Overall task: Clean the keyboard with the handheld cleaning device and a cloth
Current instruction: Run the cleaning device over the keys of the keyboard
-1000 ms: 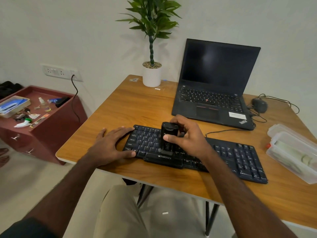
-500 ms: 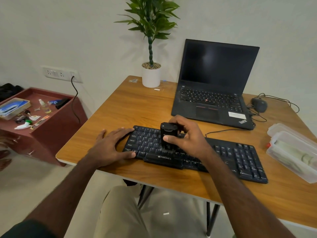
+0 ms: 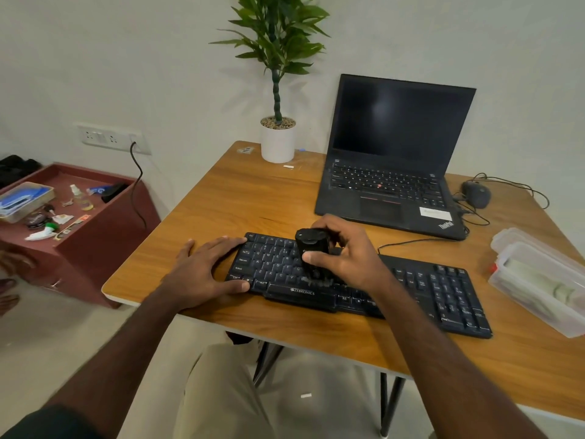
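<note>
Right hand (image 3: 351,258) grip closed round black cleaning device (image 3: 311,251), held upright, brush end on keys near middle of keyboard (image 3: 443,296); left hand (image 3: 205,270) flat, fingers straight, pressing keyboard's left end; keyboard on wooden bench (image 3: 240,198), near front edge; laptop (image 3: 392,160) behind, lid open.

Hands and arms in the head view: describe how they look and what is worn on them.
Both forearms are bare from wrist to near the elbow. The left hand and the right hand wear no gloves, and no rings, watch or bands show. A dark sleeve edge appears on the left upper arm at the bottom left corner. The right arm's sleeve is out of view.
</note>
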A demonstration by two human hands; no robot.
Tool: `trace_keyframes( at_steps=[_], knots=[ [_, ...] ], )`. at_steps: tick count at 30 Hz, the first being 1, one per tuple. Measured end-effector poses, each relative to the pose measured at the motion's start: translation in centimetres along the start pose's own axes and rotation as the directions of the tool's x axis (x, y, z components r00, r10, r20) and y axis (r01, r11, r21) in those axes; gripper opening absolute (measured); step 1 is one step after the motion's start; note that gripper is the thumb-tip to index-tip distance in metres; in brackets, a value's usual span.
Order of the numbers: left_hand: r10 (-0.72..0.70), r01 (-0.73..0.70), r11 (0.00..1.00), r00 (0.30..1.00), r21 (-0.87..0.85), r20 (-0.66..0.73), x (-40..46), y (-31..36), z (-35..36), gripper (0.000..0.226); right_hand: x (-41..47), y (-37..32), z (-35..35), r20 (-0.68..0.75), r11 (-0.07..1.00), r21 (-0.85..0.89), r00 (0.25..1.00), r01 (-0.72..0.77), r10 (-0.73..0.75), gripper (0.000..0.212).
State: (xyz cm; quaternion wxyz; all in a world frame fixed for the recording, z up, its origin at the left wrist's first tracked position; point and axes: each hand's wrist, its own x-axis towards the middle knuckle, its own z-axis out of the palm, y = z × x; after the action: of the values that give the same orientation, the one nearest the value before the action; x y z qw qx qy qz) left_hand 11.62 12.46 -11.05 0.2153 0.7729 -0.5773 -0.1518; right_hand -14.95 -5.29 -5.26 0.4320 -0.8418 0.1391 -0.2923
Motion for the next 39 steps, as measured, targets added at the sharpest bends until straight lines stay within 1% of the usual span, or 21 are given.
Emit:
trace_keyframes(
  at_steps=[4,6,8,10,13,16,21,24,26,28,32,35,39],
  knots=[
    [0.004,-0.004,1.000,1.000,0.005,0.006,0.0,0.0,0.0,0.102,-0.8,0.5,-2.4,0.031,0.998,-0.057,1.000,-0.002,0.004,0.027],
    [0.004,-0.004,1.000,1.000,0.005,0.008,0.1,-0.1,0.0,0.101,-0.8,0.4,-3.1,-0.003,0.998,-0.069,1.000,0.003,-0.003,0.029],
    [0.001,-0.001,1.000,1.000,0.002,0.008,0.1,0.0,0.0,0.100,-0.5,0.2,-3.0,-0.064,0.999,-0.035,0.998,0.019,-0.021,0.029],
    [-0.001,0.001,1.000,1.000,0.003,0.008,0.0,0.0,-0.1,0.097,-0.2,-0.1,-2.1,-0.091,0.999,-0.004,0.995,0.037,-0.037,0.027],
    [-0.001,0.001,1.000,1.000,0.001,0.007,-0.1,0.1,-0.1,0.093,-0.4,-0.2,-0.6,-0.044,0.999,0.036,0.999,0.016,-0.015,0.026],
    [-0.002,0.002,1.000,1.000,0.009,0.007,0.0,0.1,-0.1,0.093,-1.0,0.2,-1.2,-0.017,0.999,0.040,1.000,0.003,-0.003,0.027],
    [0.006,-0.006,1.000,1.000,0.000,0.000,0.1,-0.1,0.0,0.097,-2.1,0.9,-4.6,-0.029,0.999,-0.040,0.999,0.016,-0.017,0.036],
    [0.009,-0.009,1.000,1.000,0.003,-0.010,0.1,-0.2,0.1,0.096,-1.9,0.6,-5.2,-0.058,1.000,-0.009,0.998,0.016,-0.017,0.031],
    [0.010,-0.010,1.000,1.000,-0.001,-0.020,0.1,-0.2,0.1,0.092,-1.6,0.4,-4.5,-0.104,0.999,0.030,0.994,0.042,-0.039,0.027],
    [0.011,-0.011,1.000,1.000,-0.001,-0.019,0.1,-0.2,0.2,0.092,-1.2,0.4,-3.3,-0.128,0.997,0.042,0.990,0.061,-0.055,0.026],
    [0.009,-0.009,1.000,1.000,-0.006,-0.013,0.1,-0.2,0.1,0.098,-1.5,0.5,-2.0,-0.072,0.998,0.068,0.997,0.012,-0.007,0.026],
    [0.004,-0.004,1.000,1.000,-0.006,-0.011,0.1,-0.2,0.1,0.097,-2.3,0.9,-3.4,-0.053,0.998,0.060,0.999,0.001,0.002,0.026],
    [0.005,-0.005,1.000,1.000,-0.008,-0.010,0.1,0.0,0.0,0.092,-3.5,1.3,-5.9,-0.067,1.000,-0.004,0.998,-0.008,0.007,0.027]
  ],
)
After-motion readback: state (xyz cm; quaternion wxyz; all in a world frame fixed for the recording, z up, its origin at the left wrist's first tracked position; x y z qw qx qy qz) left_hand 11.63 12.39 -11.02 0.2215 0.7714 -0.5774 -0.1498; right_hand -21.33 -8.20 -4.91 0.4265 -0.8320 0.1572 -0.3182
